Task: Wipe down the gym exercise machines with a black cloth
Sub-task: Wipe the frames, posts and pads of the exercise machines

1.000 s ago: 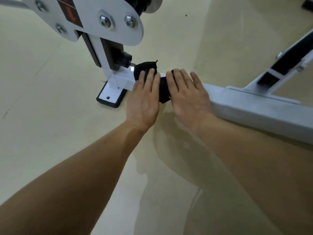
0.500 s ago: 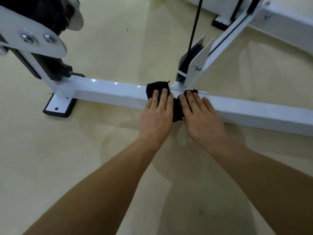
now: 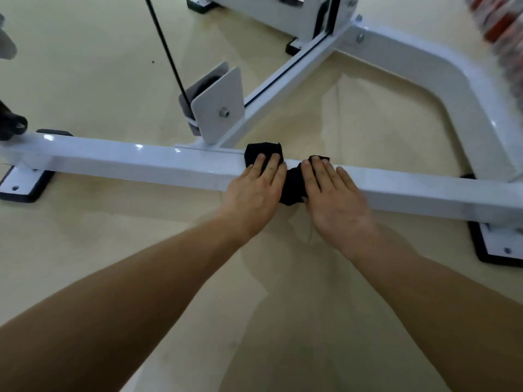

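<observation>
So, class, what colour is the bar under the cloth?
Glossy white, against the black cloth; the head view shows the bar best.

Floor (image 3: 85,66) pale cream, smooth, slightly glossy (light soft, diffuse). Broad grey shadows across lower part. Small dark speck (image 3: 153,62) upper left. Blurred red-white shape (image 3: 503,21) top right corner.

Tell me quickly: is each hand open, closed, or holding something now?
Left hand: open, pressing the cloth flat on the bar.
Right hand: open, pressing the same cloth.
</observation>
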`<state>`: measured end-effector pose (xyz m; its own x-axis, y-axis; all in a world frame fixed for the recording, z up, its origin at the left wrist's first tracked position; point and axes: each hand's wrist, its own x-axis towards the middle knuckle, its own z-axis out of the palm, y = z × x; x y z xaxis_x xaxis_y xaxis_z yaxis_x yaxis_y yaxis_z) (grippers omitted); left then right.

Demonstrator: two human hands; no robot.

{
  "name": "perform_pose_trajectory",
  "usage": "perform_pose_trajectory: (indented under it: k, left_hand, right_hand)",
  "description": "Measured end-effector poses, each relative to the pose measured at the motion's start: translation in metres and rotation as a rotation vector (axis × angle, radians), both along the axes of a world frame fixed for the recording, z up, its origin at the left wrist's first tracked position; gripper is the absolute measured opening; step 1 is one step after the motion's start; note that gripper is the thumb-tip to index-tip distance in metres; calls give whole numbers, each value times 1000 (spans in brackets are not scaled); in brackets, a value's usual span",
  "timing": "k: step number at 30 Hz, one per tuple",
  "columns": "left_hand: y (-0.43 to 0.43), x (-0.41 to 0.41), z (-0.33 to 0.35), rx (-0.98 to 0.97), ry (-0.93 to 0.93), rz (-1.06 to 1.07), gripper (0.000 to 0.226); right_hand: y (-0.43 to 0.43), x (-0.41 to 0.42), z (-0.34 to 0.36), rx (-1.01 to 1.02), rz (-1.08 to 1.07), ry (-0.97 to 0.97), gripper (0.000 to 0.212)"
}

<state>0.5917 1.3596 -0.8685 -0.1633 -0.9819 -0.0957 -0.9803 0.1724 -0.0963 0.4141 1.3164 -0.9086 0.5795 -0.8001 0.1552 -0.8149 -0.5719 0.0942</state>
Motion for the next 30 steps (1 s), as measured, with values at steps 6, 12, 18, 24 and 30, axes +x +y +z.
perform_pose_trajectory:
  k: [6,12,18,24,30]
  left_hand:
    - [-20,-88,-4,-44,39,-65,59]
    - [-45,-180,-3,-4,75,-177,56]
    - [-70,-256,-4,12,193,-276,56]
    - [-88,-279,-5,36,211,-389,61]
    - [-91,-209,-9,-14,225,-396,57]
  right_hand:
    - [-12,-95,2,57,-70,70,58]
    - [-20,-192,12,130,-190,127,61]
    - [-15,-260,22,112,-374,145,57]
    - [-14,-258,25,190,-514,82,61]
    - [-29,-197,28,238,-451,1,65]
